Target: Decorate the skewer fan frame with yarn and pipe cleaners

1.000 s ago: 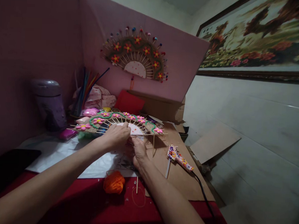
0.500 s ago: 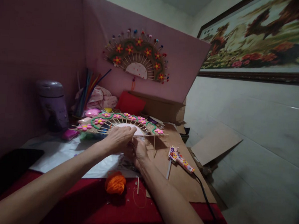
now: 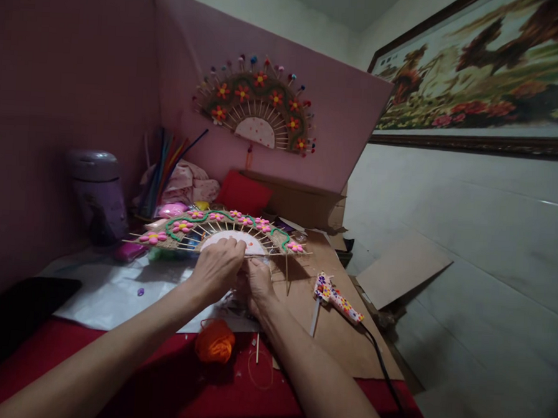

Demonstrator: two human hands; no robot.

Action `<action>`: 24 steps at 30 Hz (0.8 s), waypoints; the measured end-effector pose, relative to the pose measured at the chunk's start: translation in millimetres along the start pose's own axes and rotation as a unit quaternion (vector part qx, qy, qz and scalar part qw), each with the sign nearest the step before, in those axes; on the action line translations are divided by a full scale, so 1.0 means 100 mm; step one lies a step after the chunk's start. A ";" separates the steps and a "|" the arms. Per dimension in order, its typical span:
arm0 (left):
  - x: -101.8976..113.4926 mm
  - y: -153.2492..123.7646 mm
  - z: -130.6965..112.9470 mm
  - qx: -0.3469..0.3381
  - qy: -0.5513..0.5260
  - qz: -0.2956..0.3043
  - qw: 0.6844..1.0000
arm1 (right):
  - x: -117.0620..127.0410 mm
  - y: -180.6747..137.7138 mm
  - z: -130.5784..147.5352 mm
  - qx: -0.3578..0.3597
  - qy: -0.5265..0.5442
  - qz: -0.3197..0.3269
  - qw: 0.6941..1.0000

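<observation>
A half-round fan [image 3: 226, 232] with thin wooden sticks, a burlap band, pink flowers and a wavy green line is held up over the table. My left hand [image 3: 222, 262] grips the white half-disc [image 3: 233, 236] at the fan's straight lower edge, fingers bent over it. Close beside it, my right hand [image 3: 259, 281] pinches at the same edge from below and to the right. What lies under both hands is partly hidden. Nearer to me, an orange yarn ball [image 3: 215, 341] rests on the red tablecloth [image 3: 158, 377].
A flower-patterned glue gun [image 3: 338, 297] with a black cord lies on a cardboard sheet [image 3: 346, 350] to the right. White sheeting [image 3: 101, 293] covers the left side. A purple tumbler [image 3: 97, 196] stands at the back left. Another fan [image 3: 260, 108] hangs on the pink board behind.
The fan has shifted slightly left and tilted a little, showing more of its white half-disc. Both hands have moved slightly with it and remain at its lower edge.
</observation>
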State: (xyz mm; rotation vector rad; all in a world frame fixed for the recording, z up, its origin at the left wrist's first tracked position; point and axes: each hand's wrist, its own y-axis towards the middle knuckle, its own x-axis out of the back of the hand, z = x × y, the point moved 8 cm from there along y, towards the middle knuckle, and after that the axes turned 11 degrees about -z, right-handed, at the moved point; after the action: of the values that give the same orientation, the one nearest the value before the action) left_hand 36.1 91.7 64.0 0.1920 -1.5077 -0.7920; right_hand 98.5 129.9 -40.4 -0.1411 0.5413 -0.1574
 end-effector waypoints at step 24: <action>0.01 0.04 0.31 0.049 -0.036 -0.044 0.997 | -0.03 -0.02 0.01 -0.036 -0.006 0.054 0.998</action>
State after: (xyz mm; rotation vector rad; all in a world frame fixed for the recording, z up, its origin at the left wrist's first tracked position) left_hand 8.2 105.4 70.7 0.3071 -1.6169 -0.8035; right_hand 96.6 128.2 -37.4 -0.1813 0.5422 -0.0313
